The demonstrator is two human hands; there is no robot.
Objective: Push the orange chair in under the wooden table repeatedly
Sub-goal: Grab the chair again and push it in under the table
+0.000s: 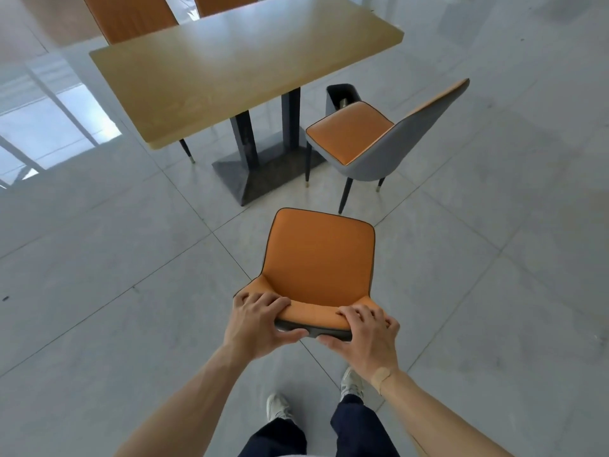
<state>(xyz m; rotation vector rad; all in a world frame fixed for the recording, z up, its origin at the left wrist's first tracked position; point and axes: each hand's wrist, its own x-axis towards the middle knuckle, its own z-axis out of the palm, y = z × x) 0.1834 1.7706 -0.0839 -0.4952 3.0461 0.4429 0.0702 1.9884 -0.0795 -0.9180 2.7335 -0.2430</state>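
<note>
An orange chair with a dark grey shell stands on the tiled floor just in front of me, its seat pointing toward the wooden table. It sits well clear of the table, about a tile away from the table's dark pedestal base. My left hand grips the left end of the backrest's top edge, fingers over the orange front and thumb on the grey back. My right hand grips the right end of that edge the same way.
A second orange and grey chair stands pulled out at the table's right side, with a dark bin behind it. Two more orange chair backs show beyond the table. Open grey tile floor lies left and right of me.
</note>
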